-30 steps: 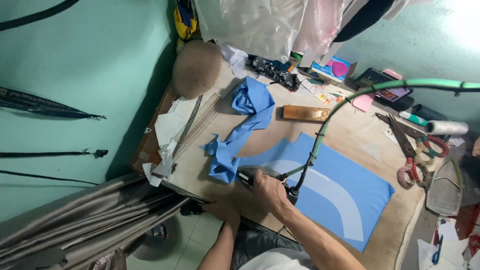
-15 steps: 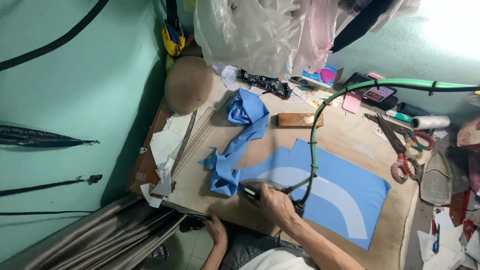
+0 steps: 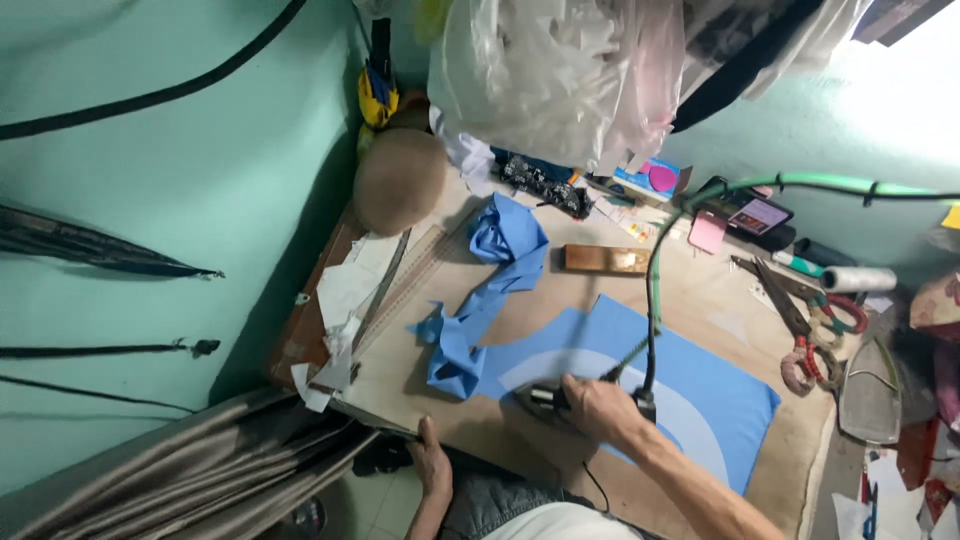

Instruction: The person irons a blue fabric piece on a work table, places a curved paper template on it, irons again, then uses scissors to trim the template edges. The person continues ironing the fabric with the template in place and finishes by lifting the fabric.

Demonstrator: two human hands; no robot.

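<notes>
Your right hand (image 3: 598,405) grips the iron (image 3: 545,398) on the blue fabric panel (image 3: 700,385), while your left hand (image 3: 430,462) clasps the table's near edge (image 3: 400,425).

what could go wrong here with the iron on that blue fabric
1. The right hand presses the iron on the blue fabric panel; lingering in one spot may scorch it or the pale curved strip.
2. The green hose hangs right over the panel and could drag or snag as the iron moves.
3. The loose blue scraps lie just beside the iron and might get caught under it.
</notes>
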